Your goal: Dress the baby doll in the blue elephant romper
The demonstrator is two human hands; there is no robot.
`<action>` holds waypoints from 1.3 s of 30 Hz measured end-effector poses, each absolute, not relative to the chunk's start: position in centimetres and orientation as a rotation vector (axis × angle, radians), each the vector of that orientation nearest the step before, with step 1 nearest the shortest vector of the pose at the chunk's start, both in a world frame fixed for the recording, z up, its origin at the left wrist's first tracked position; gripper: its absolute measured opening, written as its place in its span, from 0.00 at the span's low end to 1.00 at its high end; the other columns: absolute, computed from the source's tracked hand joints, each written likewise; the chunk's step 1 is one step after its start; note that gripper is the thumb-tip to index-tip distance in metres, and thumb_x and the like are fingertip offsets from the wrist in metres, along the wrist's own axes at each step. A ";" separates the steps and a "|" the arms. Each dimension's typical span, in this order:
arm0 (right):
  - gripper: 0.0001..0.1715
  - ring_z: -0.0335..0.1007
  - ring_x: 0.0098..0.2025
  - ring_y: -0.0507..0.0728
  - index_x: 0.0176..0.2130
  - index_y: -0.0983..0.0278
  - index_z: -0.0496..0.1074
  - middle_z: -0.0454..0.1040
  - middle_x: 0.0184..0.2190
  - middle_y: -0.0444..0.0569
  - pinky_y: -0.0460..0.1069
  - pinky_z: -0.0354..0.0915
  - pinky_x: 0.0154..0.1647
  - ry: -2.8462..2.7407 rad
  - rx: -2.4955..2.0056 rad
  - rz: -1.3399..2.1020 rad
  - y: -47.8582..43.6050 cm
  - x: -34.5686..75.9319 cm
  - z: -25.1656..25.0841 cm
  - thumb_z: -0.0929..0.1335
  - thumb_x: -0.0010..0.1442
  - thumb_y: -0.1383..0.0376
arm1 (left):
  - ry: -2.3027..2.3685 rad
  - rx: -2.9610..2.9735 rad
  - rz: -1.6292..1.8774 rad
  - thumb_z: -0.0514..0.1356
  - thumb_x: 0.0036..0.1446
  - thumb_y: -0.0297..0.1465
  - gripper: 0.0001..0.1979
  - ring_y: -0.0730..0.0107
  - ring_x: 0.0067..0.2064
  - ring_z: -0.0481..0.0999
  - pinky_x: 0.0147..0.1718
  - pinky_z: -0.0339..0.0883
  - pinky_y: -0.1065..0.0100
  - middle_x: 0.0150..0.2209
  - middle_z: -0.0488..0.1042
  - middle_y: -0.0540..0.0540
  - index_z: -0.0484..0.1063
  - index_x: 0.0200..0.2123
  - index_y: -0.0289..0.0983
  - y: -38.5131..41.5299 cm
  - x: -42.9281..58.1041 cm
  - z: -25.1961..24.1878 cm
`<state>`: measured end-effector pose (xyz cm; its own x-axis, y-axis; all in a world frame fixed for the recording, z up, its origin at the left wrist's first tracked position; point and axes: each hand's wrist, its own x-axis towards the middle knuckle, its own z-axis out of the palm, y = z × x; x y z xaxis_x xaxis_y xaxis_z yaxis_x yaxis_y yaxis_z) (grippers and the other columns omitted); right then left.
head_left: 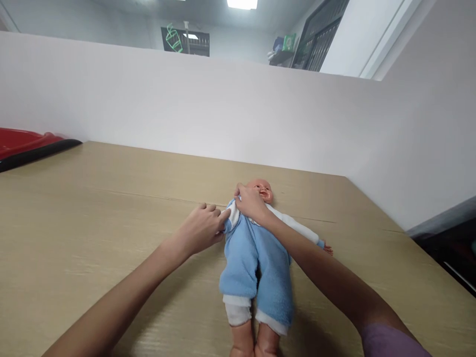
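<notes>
A baby doll (273,282) lies on its back on the wooden table, its head away from me and bare feet toward me. It wears a blue fleece outfit (241,253) with white sleeves and white leg cuffs. My left hand (204,228) has its fingers closed on the sleeve (233,213) at the left side of the picture; the doll's hand on that side does not show. Higher up, by the shoulder, my right hand (250,201) pinches the clothing and covers part of the doll's chest and face. The other sleeve (297,225) stretches out to the right, ending in a bare doll hand (327,248).
The wooden table top (111,213) reaches a white wall (208,109) with a window opening above. At the far left is a red object (22,141) with a black edge. A dark object (453,243) stands beyond the table's right edge.
</notes>
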<state>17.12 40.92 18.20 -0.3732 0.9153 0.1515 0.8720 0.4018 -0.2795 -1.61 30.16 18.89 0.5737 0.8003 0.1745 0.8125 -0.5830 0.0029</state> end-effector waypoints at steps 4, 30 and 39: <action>0.18 0.81 0.50 0.72 0.52 0.72 0.75 0.82 0.46 0.72 0.61 0.70 0.51 -2.369 -1.755 0.104 41.6 17.5 19.2 0.66 0.64 0.77 | -1.402 -2.749 -0.319 0.62 0.59 0.29 0.23 0.47 0.43 0.78 0.41 0.60 0.58 0.43 0.83 0.39 0.74 0.58 0.42 31.4 -3.1 18.9; 0.25 0.80 0.52 0.64 0.56 0.62 0.77 0.84 0.50 0.54 0.55 0.73 0.51 -2.267 -1.449 0.838 40.0 26.0 19.3 0.71 0.68 0.49 | -2.135 -2.728 -0.266 0.53 0.63 0.52 0.19 0.56 0.32 0.75 0.31 0.54 0.62 0.32 0.79 0.46 0.62 0.33 0.43 35.7 -8.5 16.9; 0.28 0.79 0.54 0.67 0.51 0.59 0.81 0.84 0.50 0.53 0.59 0.73 0.58 -2.003 -1.325 1.263 35.2 34.4 16.5 0.75 0.61 0.43 | -2.077 -2.618 0.009 0.51 0.62 0.53 0.23 0.39 0.43 0.82 0.41 0.67 0.54 0.42 0.84 0.34 0.72 0.43 0.41 35.9 -8.3 15.5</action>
